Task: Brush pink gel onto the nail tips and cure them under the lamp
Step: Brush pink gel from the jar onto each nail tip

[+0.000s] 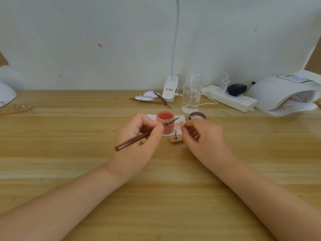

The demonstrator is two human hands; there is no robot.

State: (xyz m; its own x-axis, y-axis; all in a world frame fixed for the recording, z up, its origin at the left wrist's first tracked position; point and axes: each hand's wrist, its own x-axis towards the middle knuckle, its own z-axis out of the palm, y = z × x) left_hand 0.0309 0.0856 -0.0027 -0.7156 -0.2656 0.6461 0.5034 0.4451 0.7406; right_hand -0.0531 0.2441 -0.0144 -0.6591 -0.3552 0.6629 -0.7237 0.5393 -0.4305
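I'm holding gel brush (pixel 145 134) pinched in left hand (pixel 139 136), bristles pointing right twd nail tip pinched in right hand (pixel 201 136); pink gel jar (pixel 165 124) sitting just behind.

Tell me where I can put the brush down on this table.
Bare wood lies left of the left hand, across to the board with nail tips at the far left edge. More lies right of the right hand, in front of the power strip and curing lamp. It is crowded around the pink jar, its lid, the clear bottle and the tweezers.
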